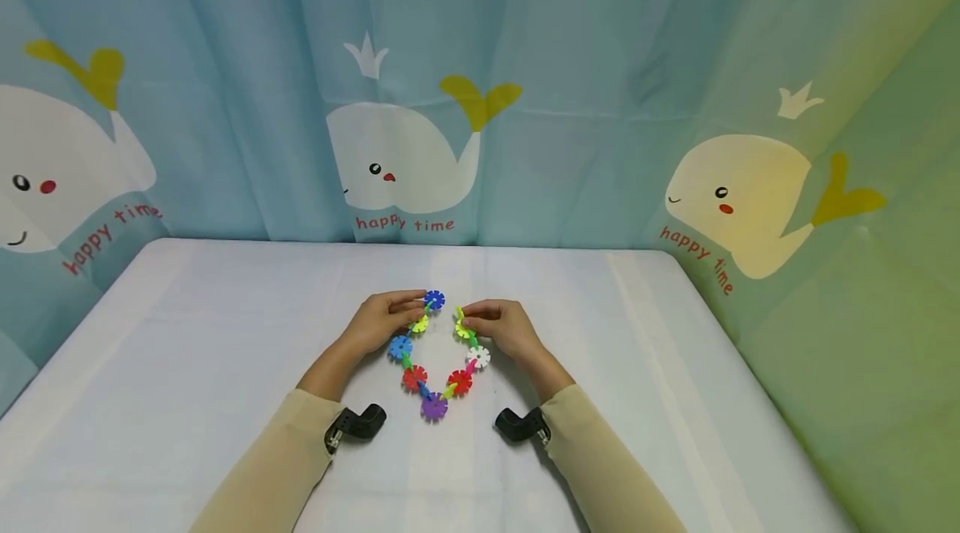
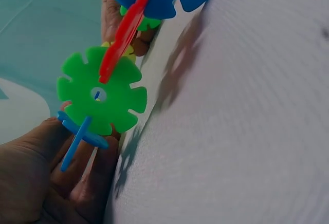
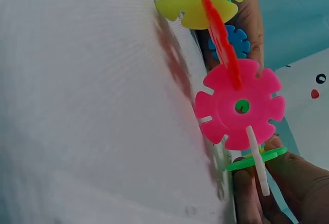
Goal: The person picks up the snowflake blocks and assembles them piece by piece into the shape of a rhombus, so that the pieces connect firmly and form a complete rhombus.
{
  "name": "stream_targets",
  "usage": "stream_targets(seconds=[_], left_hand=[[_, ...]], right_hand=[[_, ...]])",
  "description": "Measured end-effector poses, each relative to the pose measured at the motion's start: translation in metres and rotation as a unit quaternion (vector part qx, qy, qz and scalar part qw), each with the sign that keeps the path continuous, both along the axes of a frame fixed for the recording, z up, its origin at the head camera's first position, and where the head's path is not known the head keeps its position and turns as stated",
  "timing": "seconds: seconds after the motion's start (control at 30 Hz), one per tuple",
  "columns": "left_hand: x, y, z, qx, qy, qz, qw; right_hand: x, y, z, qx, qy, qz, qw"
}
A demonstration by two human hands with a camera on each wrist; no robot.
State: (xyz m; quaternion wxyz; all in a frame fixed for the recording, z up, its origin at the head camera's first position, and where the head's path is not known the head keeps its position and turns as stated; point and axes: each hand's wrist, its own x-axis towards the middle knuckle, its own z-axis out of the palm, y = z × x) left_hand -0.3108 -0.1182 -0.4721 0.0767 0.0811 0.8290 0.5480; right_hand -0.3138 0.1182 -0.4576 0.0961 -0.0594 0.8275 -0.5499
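A chain of slotted plastic snowflake discs lies in a loop with a gap at its far side, its purple disc (image 1: 434, 407) nearest the person. My left hand (image 1: 381, 323) grips the loop's left end, by a dark blue disc (image 1: 434, 299) and a yellow one (image 1: 419, 324). At the other end, my right hand (image 1: 508, 327) pinches a yellow-green disc (image 1: 462, 328) between thumb and fingers. The left wrist view shows a green disc (image 2: 82, 88) partly covering the left fingertips. A pink disc (image 3: 262, 103) stands above the right fingers in the right wrist view.
A white cloth covers the table (image 1: 225, 349). Behind it hangs a blue curtain (image 1: 585, 166) with printed whales, turning green along the right side. Black wrist-camera mounts (image 1: 363, 422) stick out from both sleeves near the chain.
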Motion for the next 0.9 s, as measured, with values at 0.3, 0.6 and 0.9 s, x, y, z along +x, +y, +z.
stream_targets(seconds=[0.3,0.6,0.9], left_hand=[[-0.0006,0.0022,0.0013,-0.015,0.007,-0.005,0.9999],[-0.002,0.0023,-0.0014,0.006,-0.015,-0.008,0.9998],[-0.0021,0.004,-0.0001,0.004,-0.015,-0.012,0.9998]], right_hand=[[-0.0009,-0.0011,-0.0018,-0.018,0.006,0.029,0.999],[-0.0023,-0.0033,-0.0057,-0.025,0.006,0.048,0.999],[-0.0026,-0.0044,-0.0034,-0.011,0.016,0.06,0.998]])
